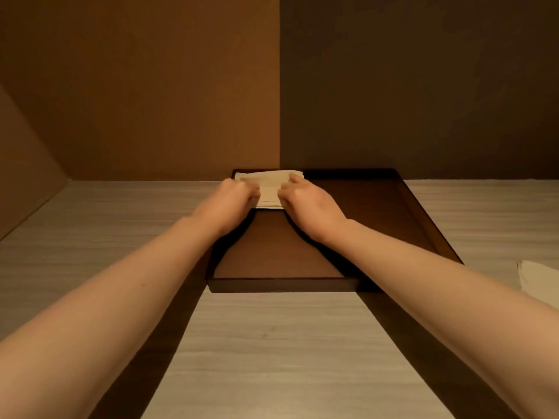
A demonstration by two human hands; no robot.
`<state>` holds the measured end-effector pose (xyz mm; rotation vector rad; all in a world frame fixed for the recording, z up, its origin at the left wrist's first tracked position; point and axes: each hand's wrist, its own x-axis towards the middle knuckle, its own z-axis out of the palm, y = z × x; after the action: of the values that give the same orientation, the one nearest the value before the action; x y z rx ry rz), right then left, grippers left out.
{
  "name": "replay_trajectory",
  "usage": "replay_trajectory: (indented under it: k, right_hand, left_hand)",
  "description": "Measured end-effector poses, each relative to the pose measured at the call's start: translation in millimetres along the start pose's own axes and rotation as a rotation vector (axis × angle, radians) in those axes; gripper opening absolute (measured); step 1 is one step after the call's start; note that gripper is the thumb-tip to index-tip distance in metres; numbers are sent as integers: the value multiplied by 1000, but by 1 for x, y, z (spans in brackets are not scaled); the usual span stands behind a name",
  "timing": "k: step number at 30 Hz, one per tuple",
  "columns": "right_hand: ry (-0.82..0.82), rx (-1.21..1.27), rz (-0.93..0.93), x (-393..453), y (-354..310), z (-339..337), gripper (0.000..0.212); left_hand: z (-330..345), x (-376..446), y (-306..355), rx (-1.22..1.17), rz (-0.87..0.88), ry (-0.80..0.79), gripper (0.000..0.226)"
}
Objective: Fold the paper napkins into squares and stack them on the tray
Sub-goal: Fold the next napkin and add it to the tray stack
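Note:
A dark brown rectangular tray [281, 285] lies on the table ahead of me. In its far left corner sits a stack of folded white paper napkins [270, 189]. My left hand [230, 198] rests curled on the stack's left side, fingers pressed onto the top napkin. Gripping the stack's right edge, my right hand [308, 204] has its fingers on top. Both arms stretch out over the tray. More white napkins [537, 281] lie on the table at the right edge of the view, partly hidden by my right forearm.
The pale wood-grain table [272, 343] runs up to brown walls [151, 86] behind the tray and at the far left. The tray's near half and right half show bare dark bottom.

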<state>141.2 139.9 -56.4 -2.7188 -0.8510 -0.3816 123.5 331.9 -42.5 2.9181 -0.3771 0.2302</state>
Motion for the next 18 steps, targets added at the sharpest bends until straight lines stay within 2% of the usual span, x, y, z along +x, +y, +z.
replay_trajectory:
  k: [3,5,7,10,14,18]
  right_hand:
    - [18,80,54,-1,0,3,32]
    - [46,121,48,0,-3,-1,26]
    - [91,125,21,1,-4,-4,17]
    - [140,166,-50,0,-5,-7,19]
    - [108,207,-121,-3,-6,-11,23]
    - [7,172,-21,-5,-5,-10,29]
  left_hand:
    - [-2,3,5,12,49,-39,25]
    - [-5,0,12,34,74,-33,19]
    - [-6,-2,15,52,82,-2,15]
    - [-8,-5,15,62,81,37,15]
    - [-12,-9,14,114,63,6,11]
    - [-14,-12,15,162,13,-17,26]
